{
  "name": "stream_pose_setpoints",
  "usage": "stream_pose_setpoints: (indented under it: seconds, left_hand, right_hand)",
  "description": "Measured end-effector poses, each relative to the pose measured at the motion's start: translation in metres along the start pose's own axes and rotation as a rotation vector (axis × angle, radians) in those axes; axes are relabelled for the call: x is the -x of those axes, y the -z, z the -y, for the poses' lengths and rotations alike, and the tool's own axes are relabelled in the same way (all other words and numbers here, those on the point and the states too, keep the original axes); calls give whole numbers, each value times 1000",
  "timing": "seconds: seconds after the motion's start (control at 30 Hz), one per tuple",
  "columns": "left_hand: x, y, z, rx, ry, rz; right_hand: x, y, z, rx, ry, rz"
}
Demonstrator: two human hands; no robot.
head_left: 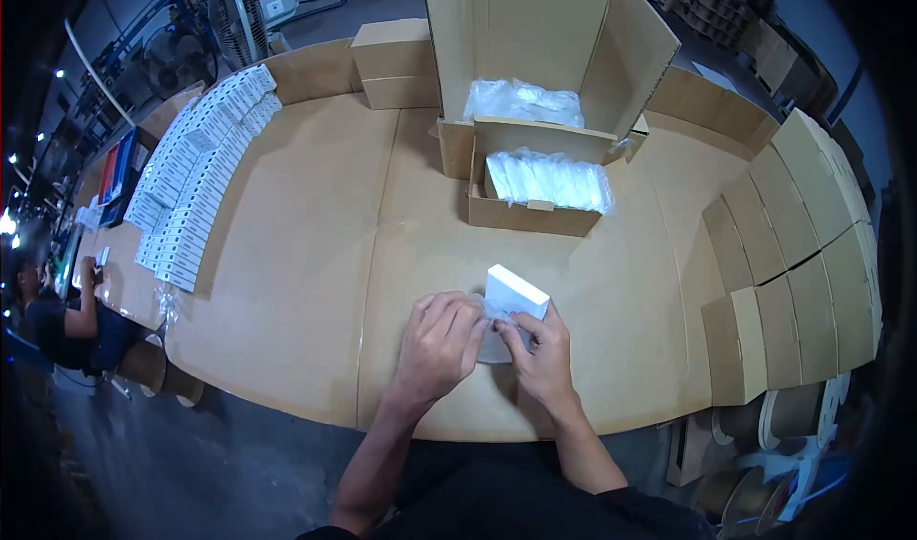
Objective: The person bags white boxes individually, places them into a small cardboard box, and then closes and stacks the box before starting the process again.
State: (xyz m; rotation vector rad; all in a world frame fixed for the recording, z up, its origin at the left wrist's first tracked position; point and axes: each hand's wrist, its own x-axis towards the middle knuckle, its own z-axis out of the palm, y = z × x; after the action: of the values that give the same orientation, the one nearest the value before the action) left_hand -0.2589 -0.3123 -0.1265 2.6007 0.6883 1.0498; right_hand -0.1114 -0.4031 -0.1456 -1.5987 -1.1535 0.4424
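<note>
On the head view I have both hands on the near side of the low open carton (pixel 530 217), over the cardboard-covered worktop (pixel 287 254). The white box (pixel 517 294) is between them, tilted, just in front of that carton and apart from it, its upper end bare and its lower part at a clear plastic bag (pixel 494 351). My right hand (pixel 543 354) has its grip closed on the box, thumb on the face towards me, fingers mostly hidden behind. My left hand (pixel 444 344) has its fingers curled and bunched, the grip pinching the film of the bag beside the box; I cannot make out each fingertip.

The low carton carries a row of wrapped packets (pixel 549 179) standing side by side. Directly behind it rises a taller carton (pixel 535 29), flaps up, with more clear plastic wrapping (pixel 525 101) inside. Well to the left of the low carton I see long rows of small white boxes (pixel 196 172); behind and left of it, brown boxes (pixel 394 63). Well to its right stand stacked closed cartons (pixel 793 263). Far left of it, past the white rows, another person (pixel 72 320) sits.
</note>
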Motion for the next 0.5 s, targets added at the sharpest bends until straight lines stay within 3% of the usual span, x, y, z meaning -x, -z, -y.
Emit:
stream_pose_setpoints:
  seconds: [0.13,0.27,0.33,0.43,0.5]
  left_hand:
    - [3,-2,9,46,160,44]
    - [-7,0,16,374,565,56]
    - [-21,14,12,522,701,102]
    - [-22,8,20,548,465,22]
    - [-23,8,24,662,550,80]
  right_hand:
    - [5,12,-2,58,-37,171]
    - [11,28,-6,118,-51,318]
    - [11,34,3,73,-49,284]
    - [6,38,12,29,-99,214]
    - [5,38,12,19,-117,173]
